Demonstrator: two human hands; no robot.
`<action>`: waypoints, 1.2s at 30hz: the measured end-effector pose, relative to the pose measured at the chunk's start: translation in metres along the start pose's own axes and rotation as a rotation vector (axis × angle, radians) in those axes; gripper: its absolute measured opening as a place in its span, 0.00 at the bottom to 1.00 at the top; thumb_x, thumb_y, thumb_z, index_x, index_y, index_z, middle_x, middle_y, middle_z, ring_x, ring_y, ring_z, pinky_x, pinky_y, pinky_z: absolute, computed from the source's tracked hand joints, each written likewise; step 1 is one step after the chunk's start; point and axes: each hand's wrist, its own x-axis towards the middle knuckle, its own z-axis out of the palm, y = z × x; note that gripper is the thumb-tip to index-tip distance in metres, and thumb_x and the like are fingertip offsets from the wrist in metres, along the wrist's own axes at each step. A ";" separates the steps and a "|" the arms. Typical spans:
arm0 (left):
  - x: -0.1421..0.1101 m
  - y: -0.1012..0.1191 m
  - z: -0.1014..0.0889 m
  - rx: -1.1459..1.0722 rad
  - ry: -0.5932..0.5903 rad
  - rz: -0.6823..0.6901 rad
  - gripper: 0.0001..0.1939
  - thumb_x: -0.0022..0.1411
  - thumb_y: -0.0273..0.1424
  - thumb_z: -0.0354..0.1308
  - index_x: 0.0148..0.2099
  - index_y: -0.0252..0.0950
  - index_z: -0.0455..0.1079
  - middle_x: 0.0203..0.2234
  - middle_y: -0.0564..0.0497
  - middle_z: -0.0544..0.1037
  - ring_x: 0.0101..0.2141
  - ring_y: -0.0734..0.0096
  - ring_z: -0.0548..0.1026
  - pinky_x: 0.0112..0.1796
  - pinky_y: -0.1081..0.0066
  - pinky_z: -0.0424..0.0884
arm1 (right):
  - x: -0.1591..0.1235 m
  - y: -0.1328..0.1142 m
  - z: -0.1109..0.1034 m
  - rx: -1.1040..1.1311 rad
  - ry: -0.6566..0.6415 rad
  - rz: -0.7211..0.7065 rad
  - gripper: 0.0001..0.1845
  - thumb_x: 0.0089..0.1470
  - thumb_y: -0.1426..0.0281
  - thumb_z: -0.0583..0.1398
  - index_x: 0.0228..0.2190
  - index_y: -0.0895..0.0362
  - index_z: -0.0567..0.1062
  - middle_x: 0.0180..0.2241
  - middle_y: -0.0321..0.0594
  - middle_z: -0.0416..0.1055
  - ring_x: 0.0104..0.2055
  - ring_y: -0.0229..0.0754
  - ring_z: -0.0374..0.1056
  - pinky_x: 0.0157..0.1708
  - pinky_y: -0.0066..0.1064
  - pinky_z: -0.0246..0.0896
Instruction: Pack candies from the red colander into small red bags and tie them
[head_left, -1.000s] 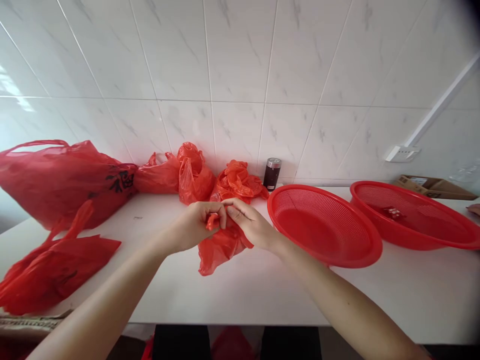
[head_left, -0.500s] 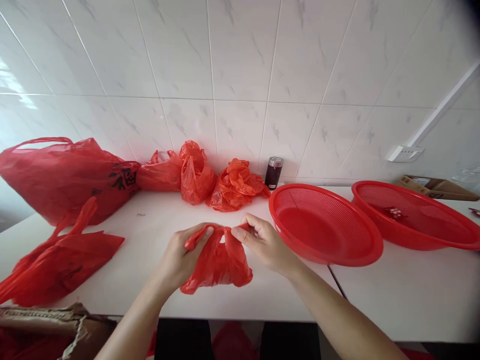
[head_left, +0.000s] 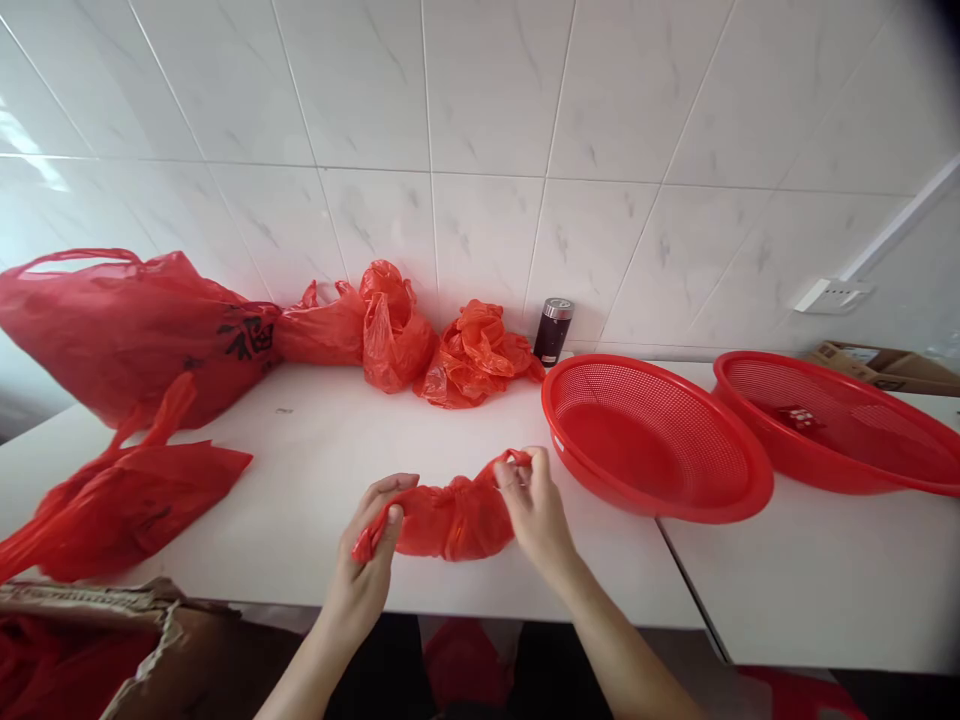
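Note:
A small red plastic bag [head_left: 457, 522] lies on the white table in front of me, gathered into a knot-like pinch at its top middle. My left hand [head_left: 373, 540] grips one twisted end of it between thumb and fingers. At the other side my right hand [head_left: 534, 505] pinches the opposite end, pulled up and outward. The bag's body bulges between my hands; its contents cannot be made out. To the right of my right hand stands a red perforated basket [head_left: 637, 458].
Several red plastic bags [head_left: 397, 350] line the wall, with a dark flask [head_left: 553, 332] beside them. A large bag [head_left: 127, 330] and a flatter one [head_left: 142, 510] lie left. A torn cardboard box [head_left: 187, 640] sits below. A second basket [head_left: 832, 450] stands right.
My hands have moved apart and slightly down, drawing the bag's two ends outward. The bag has gone from hanging open-looped to stretched sideways and cinched at the top. The view has shifted a little.

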 end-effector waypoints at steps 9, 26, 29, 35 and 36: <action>0.029 -0.042 0.040 0.360 0.004 -0.023 0.17 0.70 0.40 0.38 0.46 0.41 0.65 0.39 0.48 0.75 0.38 0.65 0.75 0.40 0.66 0.69 | -0.015 0.036 0.031 -0.142 -0.094 -0.123 0.05 0.58 0.68 0.54 0.38 0.53 0.64 0.37 0.40 0.69 0.40 0.44 0.67 0.42 0.37 0.64; 0.085 -0.074 0.041 0.779 -0.158 -0.053 0.17 0.65 0.35 0.46 0.51 0.48 0.72 0.39 0.50 0.81 0.34 0.61 0.76 0.32 0.68 0.64 | 0.042 0.077 0.016 -0.398 -0.050 -0.081 0.01 0.56 0.71 0.51 0.33 0.53 0.61 0.32 0.37 0.69 0.34 0.42 0.65 0.31 0.29 0.55; 0.092 -0.081 0.042 0.852 -0.199 -0.038 0.17 0.64 0.36 0.48 0.51 0.47 0.73 0.40 0.48 0.80 0.34 0.61 0.76 0.32 0.68 0.64 | 0.048 0.083 0.018 -0.495 -0.069 -0.091 0.03 0.55 0.73 0.51 0.33 0.54 0.64 0.34 0.39 0.71 0.35 0.43 0.65 0.31 0.30 0.53; 0.095 -0.096 0.043 0.935 -0.211 0.024 0.22 0.64 0.26 0.45 0.54 0.44 0.72 0.38 0.46 0.79 0.39 0.60 0.74 0.40 0.65 0.64 | 0.052 0.094 0.020 -0.618 -0.076 -0.101 0.04 0.57 0.75 0.52 0.33 0.55 0.65 0.33 0.40 0.71 0.33 0.42 0.65 0.30 0.30 0.51; 0.095 -0.097 0.043 0.940 -0.210 0.036 0.23 0.63 0.24 0.45 0.54 0.43 0.72 0.38 0.46 0.79 0.40 0.60 0.74 0.42 0.64 0.63 | 0.052 0.094 0.021 -0.630 -0.074 -0.104 0.04 0.57 0.75 0.52 0.33 0.55 0.65 0.34 0.40 0.71 0.34 0.43 0.65 0.31 0.30 0.51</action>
